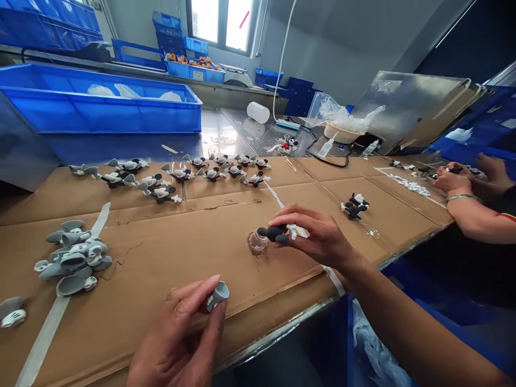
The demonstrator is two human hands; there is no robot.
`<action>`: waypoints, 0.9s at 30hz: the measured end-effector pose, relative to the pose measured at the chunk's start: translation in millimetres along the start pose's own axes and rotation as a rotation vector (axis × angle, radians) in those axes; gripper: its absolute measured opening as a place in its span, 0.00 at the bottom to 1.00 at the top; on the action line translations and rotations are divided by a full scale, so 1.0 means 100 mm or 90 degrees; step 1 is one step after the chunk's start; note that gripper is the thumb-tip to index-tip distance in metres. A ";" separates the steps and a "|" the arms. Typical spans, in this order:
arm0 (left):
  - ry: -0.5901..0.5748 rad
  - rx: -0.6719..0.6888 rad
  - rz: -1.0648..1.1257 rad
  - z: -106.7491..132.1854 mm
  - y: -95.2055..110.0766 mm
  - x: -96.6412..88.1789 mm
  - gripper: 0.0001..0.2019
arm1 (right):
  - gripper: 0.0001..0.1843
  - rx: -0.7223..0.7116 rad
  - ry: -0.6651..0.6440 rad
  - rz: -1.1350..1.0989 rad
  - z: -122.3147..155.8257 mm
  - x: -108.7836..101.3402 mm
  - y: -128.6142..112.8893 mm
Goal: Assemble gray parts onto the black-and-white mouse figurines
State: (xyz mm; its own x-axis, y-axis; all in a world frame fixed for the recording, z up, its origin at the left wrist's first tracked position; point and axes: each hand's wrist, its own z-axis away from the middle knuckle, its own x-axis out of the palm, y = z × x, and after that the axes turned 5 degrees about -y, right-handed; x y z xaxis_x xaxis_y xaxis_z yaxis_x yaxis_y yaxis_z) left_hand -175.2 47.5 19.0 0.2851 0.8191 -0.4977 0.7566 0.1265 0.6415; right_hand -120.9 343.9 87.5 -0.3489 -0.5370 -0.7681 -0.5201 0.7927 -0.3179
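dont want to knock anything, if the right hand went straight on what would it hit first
Probably the small glass jar just past the right hand, though depth is unclear; if it clears that, the row of grey and black mouse figures.

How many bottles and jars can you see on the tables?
Large white plastic bottle: 1
Small squeeze bottles: 2
Small glass jar: 1
Total: 4
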 end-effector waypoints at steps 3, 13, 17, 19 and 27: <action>0.080 -0.055 0.034 0.03 0.09 0.12 0.18 | 0.09 0.010 -0.010 0.017 -0.02 -0.01 -0.01; 0.123 -0.156 0.080 0.02 0.24 0.17 0.15 | 0.08 0.004 -0.050 0.063 -0.09 -0.05 -0.04; 0.136 -0.140 0.063 0.04 0.23 0.17 0.13 | 0.08 0.006 -0.059 0.060 -0.10 -0.06 -0.07; 0.143 -0.150 0.073 0.04 0.24 0.17 0.13 | 0.09 0.000 -0.059 0.052 -0.11 -0.06 -0.07; 0.153 -0.165 0.078 0.02 0.31 0.16 0.13 | 0.10 -0.002 -0.073 0.022 -0.11 -0.08 -0.08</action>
State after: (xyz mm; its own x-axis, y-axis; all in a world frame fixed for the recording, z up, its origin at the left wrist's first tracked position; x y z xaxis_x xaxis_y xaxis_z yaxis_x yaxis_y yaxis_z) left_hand -145.9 63.6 29.6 0.1948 0.9407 -0.2776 0.5431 0.1322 0.8292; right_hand -123.1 338.8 102.3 -0.2746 -0.4728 -0.8373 -0.5117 0.8091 -0.2890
